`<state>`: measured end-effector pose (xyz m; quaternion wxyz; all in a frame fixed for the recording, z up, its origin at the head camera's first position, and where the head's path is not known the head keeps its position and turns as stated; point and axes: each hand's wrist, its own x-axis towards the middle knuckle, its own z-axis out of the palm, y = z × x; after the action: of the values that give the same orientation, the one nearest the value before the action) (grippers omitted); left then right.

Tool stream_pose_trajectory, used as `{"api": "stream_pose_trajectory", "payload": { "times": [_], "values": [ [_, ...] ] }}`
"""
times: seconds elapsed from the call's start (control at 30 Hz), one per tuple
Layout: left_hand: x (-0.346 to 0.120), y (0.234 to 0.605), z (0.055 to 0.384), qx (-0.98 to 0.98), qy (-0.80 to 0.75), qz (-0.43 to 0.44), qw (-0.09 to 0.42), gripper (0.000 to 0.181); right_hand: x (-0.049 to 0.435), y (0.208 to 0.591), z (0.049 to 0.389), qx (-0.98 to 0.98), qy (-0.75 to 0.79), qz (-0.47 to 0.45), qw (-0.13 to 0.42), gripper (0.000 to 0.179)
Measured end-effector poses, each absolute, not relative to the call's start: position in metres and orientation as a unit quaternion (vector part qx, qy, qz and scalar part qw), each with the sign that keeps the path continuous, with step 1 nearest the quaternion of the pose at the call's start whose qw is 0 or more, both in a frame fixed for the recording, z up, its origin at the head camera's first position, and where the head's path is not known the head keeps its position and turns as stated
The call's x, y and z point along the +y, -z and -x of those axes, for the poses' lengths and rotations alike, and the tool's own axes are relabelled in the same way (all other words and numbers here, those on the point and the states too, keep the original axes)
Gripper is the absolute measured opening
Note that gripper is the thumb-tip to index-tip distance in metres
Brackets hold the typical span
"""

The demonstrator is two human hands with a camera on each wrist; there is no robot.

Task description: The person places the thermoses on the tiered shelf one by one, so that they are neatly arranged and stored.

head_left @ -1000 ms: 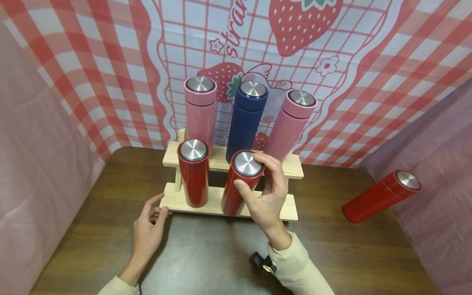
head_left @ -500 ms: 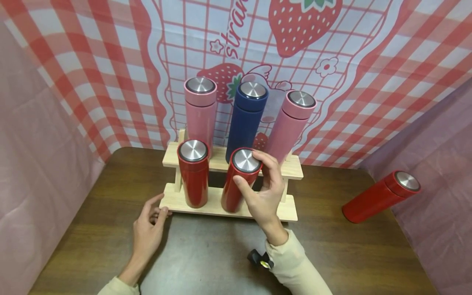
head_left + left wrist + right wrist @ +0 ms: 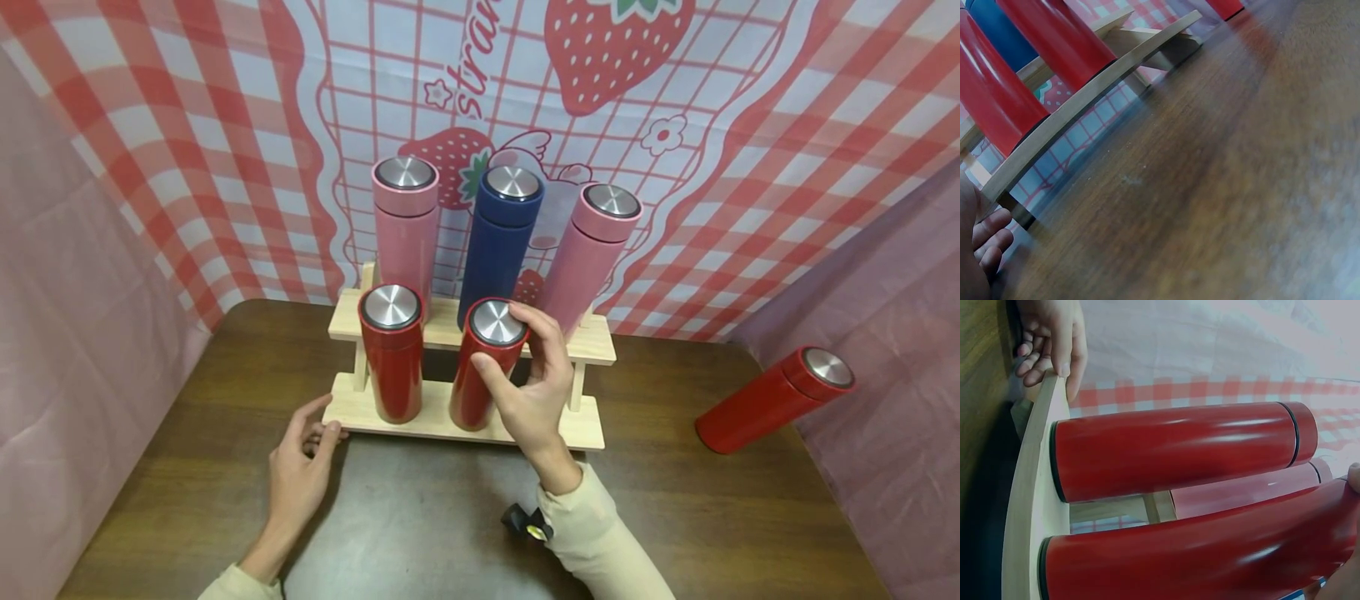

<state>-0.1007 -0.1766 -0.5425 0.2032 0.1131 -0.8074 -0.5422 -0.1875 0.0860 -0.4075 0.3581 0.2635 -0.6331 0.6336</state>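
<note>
My right hand (image 3: 536,392) holds a red thermos (image 3: 472,387) near its steel-topped lid, thumb on one side and fingers on the other. That thermos stands on the lower shelf (image 3: 435,421) of a two-tier wooden rack, right of a second red thermos (image 3: 396,375). In the right wrist view, both bases sit at the board. My left hand (image 3: 300,467) is at the left end of the lower shelf, its thumb at the board's corner (image 3: 1060,381) and the other fingers curled below the edge.
On the upper shelf (image 3: 600,342) stand a pink thermos (image 3: 405,242), a dark blue thermos (image 3: 498,250) and another pink thermos (image 3: 588,258). A third red thermos (image 3: 772,404) stands on the brown table (image 3: 712,517) to the right. A strawberry-print cloth (image 3: 247,167) hangs close behind the rack.
The thermos in my right hand has shifted slightly back and to the left on the lower shelf, and the hand moved with it. My left hand has stayed at the rack's end.
</note>
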Motion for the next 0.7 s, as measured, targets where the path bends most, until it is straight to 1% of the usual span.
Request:
{"api": "stream_pose_trajectory", "payload": {
  "times": [0.17,0.7],
  "values": [
    [-0.1771,0.5423,0.1006,-0.808,0.541,-0.112,0.204,0.037,0.0855,0.4094,0.19,-0.644,-0.633,-0.256,0.345,0.077],
    [-0.1758,0.5408,0.1003,-0.808,0.542,-0.112,0.204,0.037,0.0883,0.409,0.1885,-0.654,-0.627,-0.257,0.335,0.078]
  ]
}}
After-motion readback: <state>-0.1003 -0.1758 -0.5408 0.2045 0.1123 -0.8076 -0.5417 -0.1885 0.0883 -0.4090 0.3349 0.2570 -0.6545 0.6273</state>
